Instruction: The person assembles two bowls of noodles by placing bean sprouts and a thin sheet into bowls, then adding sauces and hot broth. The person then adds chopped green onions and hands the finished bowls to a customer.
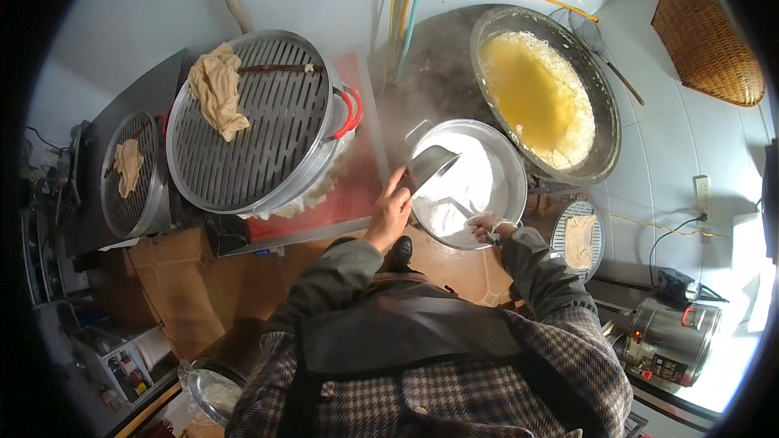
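A large round metal pot [511,182] with white contents stands in front of me. My left hand [392,212] is closed on the rim of a metal bowl [432,164], which is tilted over the pot's left side. At the pot's near right edge, my right hand [489,229] is closed around the handle of a pale utensil [462,209]. The utensil reaches into the white contents, so its end cannot be made out. Beyond the pot sits a big dark wok [602,134] with yellow liquid and white curds around its edge.
On the left, a slotted steamer rack [268,130] with red handles holds a tan cloth [217,89]; a smaller rack [122,203] stands beside it. A strainer [586,32] and a woven basket [706,40] are at the right wall. A metal boiler [673,332] stands lower right.
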Available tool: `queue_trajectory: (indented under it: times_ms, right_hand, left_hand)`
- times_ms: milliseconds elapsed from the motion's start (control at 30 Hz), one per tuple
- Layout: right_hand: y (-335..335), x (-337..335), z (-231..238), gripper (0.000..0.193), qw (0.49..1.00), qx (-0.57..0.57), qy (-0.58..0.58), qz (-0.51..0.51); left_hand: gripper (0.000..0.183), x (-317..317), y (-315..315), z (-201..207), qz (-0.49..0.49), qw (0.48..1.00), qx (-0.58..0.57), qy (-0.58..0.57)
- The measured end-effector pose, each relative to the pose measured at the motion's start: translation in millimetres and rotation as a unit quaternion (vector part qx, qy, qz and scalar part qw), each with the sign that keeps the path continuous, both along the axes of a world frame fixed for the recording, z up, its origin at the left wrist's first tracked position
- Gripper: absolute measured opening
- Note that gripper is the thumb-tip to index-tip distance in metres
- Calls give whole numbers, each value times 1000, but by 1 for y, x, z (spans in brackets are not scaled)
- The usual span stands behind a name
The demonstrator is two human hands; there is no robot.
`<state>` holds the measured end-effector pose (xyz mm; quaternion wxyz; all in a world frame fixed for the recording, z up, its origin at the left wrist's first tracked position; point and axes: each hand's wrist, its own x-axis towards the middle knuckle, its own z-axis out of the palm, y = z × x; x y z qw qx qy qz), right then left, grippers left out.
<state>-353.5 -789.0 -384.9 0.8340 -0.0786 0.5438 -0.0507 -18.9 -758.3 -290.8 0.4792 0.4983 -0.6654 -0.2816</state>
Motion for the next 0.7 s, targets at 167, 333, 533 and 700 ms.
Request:
queue_trajectory:
  times_ms: [167,333,533,700]
  right_hand:
    - [5,-12,29,50,650,-417,414,481]
    - [5,-49,-16,40,595,-319,509,534]
    - [2,-84,-33,30,855,-135,308,396]
    - [-5,-25,-31,21,966,47,26,254]
  left_hand:
    - [17,-11,-8,3,-4,998,-54,-40]
    - [18,-10,-2,-12,27,999,-22,23]
    - [20,46,41,-46,117,967,127,189]
    - [15,99,113,-76,156,816,343,439]
